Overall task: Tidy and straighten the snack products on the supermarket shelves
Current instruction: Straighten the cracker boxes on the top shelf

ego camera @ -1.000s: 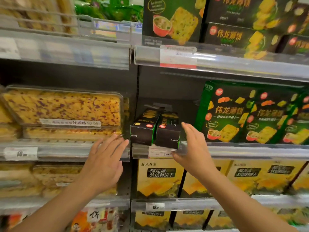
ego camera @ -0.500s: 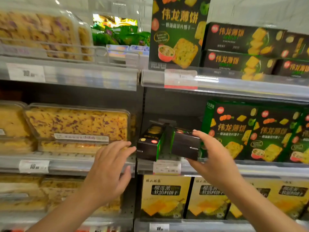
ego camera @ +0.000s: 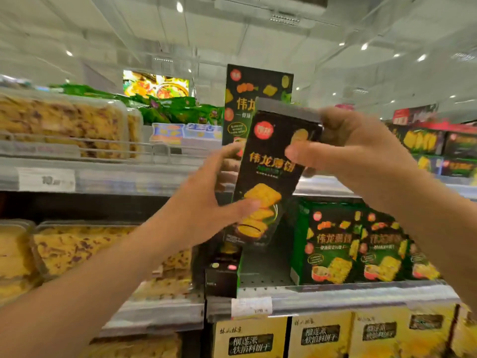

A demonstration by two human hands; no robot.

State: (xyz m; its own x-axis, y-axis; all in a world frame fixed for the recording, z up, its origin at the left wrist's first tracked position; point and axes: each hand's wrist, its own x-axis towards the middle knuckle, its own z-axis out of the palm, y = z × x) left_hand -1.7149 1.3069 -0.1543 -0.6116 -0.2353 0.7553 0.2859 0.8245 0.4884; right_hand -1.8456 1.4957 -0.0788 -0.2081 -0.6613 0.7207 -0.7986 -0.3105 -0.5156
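A narrow black cracker box (ego camera: 271, 177) with yellow biscuits printed on it is held upright, slightly tilted, in front of the shelves. My right hand (ego camera: 353, 153) grips its top end, thumb across the front. My left hand (ego camera: 206, 202) holds its lower left side, thumb lying over the front and fingers behind the box. A second narrow black box (ego camera: 222, 277) stays end-on at the left of the middle shelf (ego camera: 335, 295). To its right stand wide green cracker boxes (ego camera: 333, 244).
A tall green box (ego camera: 258, 89) stands on the upper shelf behind the held one, with more dark boxes (ego camera: 438, 146) at right. Clear trays of yellow cake (ego camera: 64, 125) fill the left shelves. Yellow durian biscuit boxes (ego camera: 320, 337) line the shelf below.
My right hand has pulled one black box off the middle shelf and lifted it upright to upper-shelf height. My left hand rose and took hold of its lower side. The view tilted upward.
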